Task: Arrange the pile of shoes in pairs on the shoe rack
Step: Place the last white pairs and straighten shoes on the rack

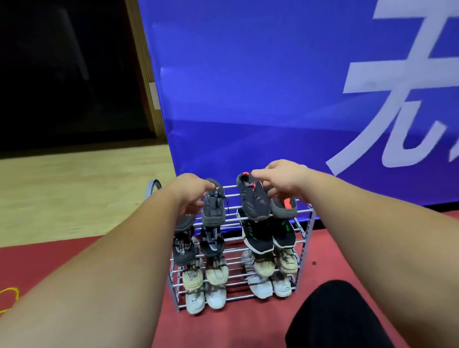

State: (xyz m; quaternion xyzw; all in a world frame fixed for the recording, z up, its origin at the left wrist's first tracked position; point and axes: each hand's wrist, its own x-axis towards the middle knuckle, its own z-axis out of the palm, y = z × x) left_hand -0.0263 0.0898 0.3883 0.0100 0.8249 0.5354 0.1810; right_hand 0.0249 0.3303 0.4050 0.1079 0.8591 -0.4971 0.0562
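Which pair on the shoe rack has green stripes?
The black pair with white soles, right side, second shelf from the top. The dark pair above shows orange, not green.

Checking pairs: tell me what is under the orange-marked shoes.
A black pair with green marks, then a beige pair, then a white pair; their far ends are covered.

The wire shoe rack (pixel 231 216) stands on the red floor (pixel 233 335). Its top tier carries the left dark grey pair (pixel 213 207) and the right dark grey pair (pixel 254 199). Below lie black pairs (pixel 256 239), then beige pairs (pixel 215 273), and white pairs (pixel 260 286) lowest.
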